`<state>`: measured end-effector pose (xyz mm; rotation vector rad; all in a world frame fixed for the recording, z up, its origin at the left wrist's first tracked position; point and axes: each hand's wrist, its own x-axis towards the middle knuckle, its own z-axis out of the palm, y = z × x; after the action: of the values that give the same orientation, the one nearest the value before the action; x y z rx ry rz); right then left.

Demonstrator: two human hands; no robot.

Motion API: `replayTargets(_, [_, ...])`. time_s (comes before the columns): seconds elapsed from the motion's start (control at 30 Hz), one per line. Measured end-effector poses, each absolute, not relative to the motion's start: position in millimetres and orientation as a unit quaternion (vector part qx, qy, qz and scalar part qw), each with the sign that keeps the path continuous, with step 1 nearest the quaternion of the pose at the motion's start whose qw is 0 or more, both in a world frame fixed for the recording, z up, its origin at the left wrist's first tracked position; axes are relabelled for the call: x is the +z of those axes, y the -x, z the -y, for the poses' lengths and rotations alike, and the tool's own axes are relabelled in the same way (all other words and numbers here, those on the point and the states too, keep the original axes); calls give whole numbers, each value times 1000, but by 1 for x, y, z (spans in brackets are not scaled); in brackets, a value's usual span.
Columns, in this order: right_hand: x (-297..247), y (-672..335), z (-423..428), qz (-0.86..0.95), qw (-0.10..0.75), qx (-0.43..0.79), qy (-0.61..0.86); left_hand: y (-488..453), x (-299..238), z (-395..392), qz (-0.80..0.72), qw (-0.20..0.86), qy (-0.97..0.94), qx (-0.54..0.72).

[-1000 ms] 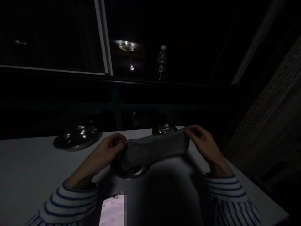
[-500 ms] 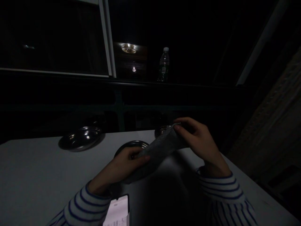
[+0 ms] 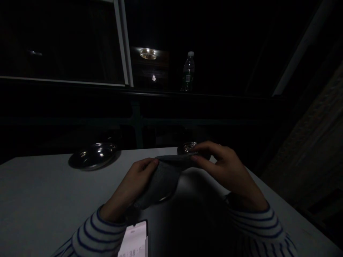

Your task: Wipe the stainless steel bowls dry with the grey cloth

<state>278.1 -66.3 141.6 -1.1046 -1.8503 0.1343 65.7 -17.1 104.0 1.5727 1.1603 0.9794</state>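
Observation:
A grey cloth [image 3: 164,176] hangs folded between my two hands above the white table [image 3: 40,192]. My left hand [image 3: 134,185] pinches its near left edge. My right hand [image 3: 225,167] grips the far right end with fingertips. The cloth drapes over a steel plate [image 3: 163,197], of which only a sliver of rim shows beneath it. Both sleeves are white with blue stripes.
A steel dish [image 3: 92,155] sits at the table's far left, a small steel bowl [image 3: 187,146] at the far edge behind my right hand. A lit phone [image 3: 133,241] lies at the near edge. A water bottle [image 3: 188,71] stands on the dark ledge behind.
The cloth was stretched out long between my hands; my hands have come closer together and it now hangs folded and shorter. My right hand dropped slightly.

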Motion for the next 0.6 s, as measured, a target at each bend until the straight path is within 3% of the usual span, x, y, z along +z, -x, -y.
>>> replayTargets(0.33, [140, -249, 72, 911, 248, 199, 264, -65, 107, 17, -384, 588, -552, 450])
replayTargets(0.53, [132, -259, 57, 820, 384, 109, 411, -64, 112, 22, -348, 637, -555, 406])
replayTargets(0.6, [127, -261, 51, 800, 387, 101, 447, -65, 111, 23, -336, 652, -554, 395])
